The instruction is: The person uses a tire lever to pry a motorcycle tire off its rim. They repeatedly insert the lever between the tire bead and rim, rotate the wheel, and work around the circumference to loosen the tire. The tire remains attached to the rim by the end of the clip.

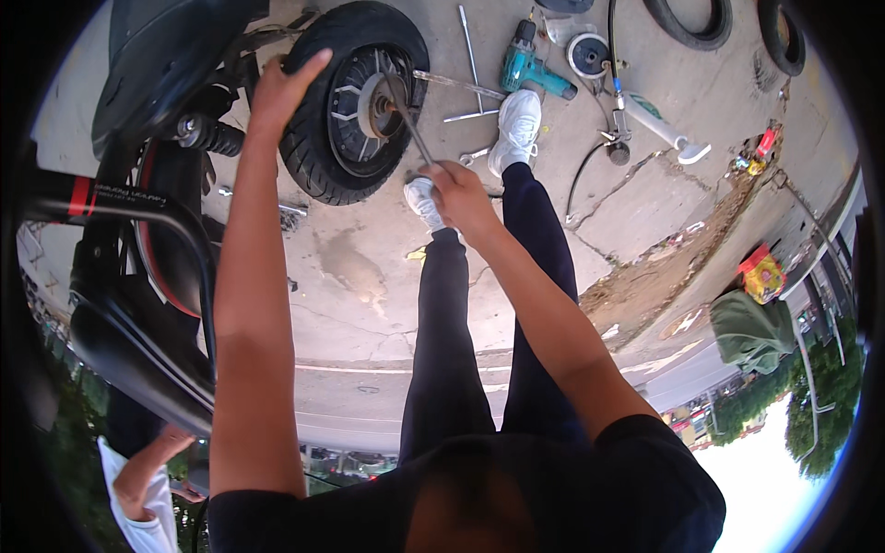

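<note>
A wheel with a black tyre [313, 152] and a spoked hub [373, 111] stands tilted on the ground before me. My left hand [281, 92] holds the tyre at its left side, thumb stretched out and the other fingers partly hidden. In my right hand [459, 198] is a slim metal bar [417, 134], gripped near its lower end. Its far end reaches over the middle of the hub; whether it touches is unclear. A second flat bar [456, 84] sticks out from the rim's right side towards my right shoe [518, 129].
A scooter [138, 212] stands at left, with another person's arm [147, 470] below it. Around my feet lie a T-handle wrench [470, 55], a teal power drill [530, 72], a spanner [474, 157] and an air hose fitting [618, 147]. Loose tyres [701, 32] lie at far right.
</note>
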